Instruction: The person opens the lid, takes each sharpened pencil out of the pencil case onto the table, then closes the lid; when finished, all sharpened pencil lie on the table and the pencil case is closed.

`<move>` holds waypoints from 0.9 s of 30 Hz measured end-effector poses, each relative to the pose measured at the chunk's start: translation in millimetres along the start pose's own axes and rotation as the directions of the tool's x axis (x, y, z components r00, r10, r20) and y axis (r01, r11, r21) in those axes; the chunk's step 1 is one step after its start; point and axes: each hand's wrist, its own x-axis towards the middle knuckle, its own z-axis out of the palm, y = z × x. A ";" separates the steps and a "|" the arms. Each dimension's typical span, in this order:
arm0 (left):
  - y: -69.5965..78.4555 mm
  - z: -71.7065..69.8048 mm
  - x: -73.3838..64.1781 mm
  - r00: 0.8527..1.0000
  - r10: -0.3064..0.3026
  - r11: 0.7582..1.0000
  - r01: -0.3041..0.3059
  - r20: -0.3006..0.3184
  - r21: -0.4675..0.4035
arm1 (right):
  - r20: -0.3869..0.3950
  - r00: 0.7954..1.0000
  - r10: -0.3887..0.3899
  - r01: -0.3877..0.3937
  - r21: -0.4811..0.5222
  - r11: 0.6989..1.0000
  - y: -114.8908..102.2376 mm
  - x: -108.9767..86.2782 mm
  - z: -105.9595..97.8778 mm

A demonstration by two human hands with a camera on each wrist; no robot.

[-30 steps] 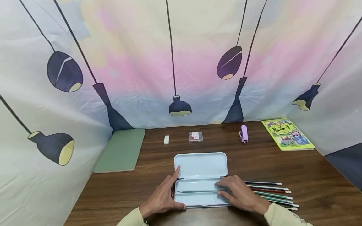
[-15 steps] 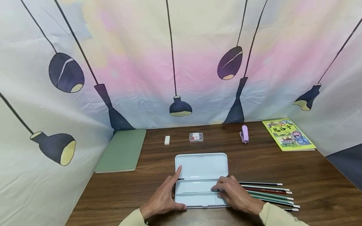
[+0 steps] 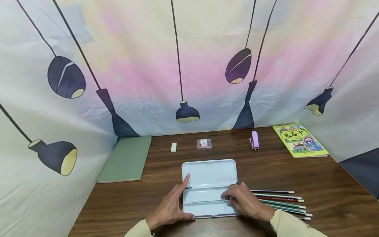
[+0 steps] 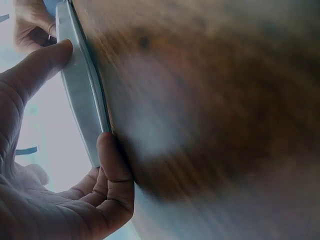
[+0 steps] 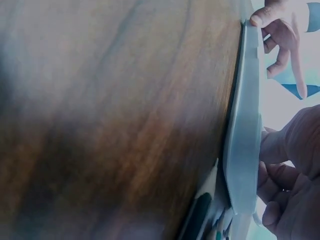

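A light-blue pencil case (image 3: 209,172) lies open on the table, its lid tipped back. My left hand (image 3: 170,205) grips the case's left end, thumb at the front edge, index finger stretched toward the lid. In the left wrist view the left thumb and little finger press on the case wall (image 4: 82,90). Inside the case's right part, my right hand (image 3: 244,200) has its fingers curled round the end of a pale pencil (image 3: 204,201) lying along the divider. The hand hides that end. Several pencils (image 3: 284,204) lie on the table beyond the right hand.
A green notebook (image 3: 127,159) lies at the left. Along the back are a white eraser (image 3: 173,147), a small clear box (image 3: 204,144), a purple stapler (image 3: 254,140) and a yellow book (image 3: 300,140). A printed cloth (image 3: 148,65) hangs behind the table.
The pale pencil has gone down into the case, and its tip stands out less. My right hand has shifted slightly left with it. The left hand keeps its hold on the case.
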 end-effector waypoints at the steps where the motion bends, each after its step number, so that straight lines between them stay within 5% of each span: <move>1: 0.1 -0.3 0.1 1.000 0.002 1.000 -0.002 -0.002 0.001 | 0.004 1.000 -0.002 0.002 -0.002 1.000 0.0 0.9 -0.8; 9: -1.0 1.1 -0.9 1.000 0.021 1.000 -0.021 -0.002 0.005 | 0.090 0.995 0.049 -0.056 0.075 0.996 -0.1 0.8 -4.5; 16: -0.7 1.7 -0.6 1.000 0.027 1.000 -0.027 -0.008 0.003 | -0.088 0.995 0.041 -0.033 0.085 0.996 3.3 -5.4 -10.2; 21: 0.2 0.8 0.7 1.000 0.015 1.000 -0.015 -0.002 0.009 | -0.230 0.973 0.016 -0.017 -0.002 1.000 5.9 -13.4 -27.5; 27: 0.6 0.4 1.7 1.000 0.008 1.000 -0.009 0.002 0.021 | -0.313 0.949 -0.024 0.025 0.000 1.000 18.3 -37.9 -49.4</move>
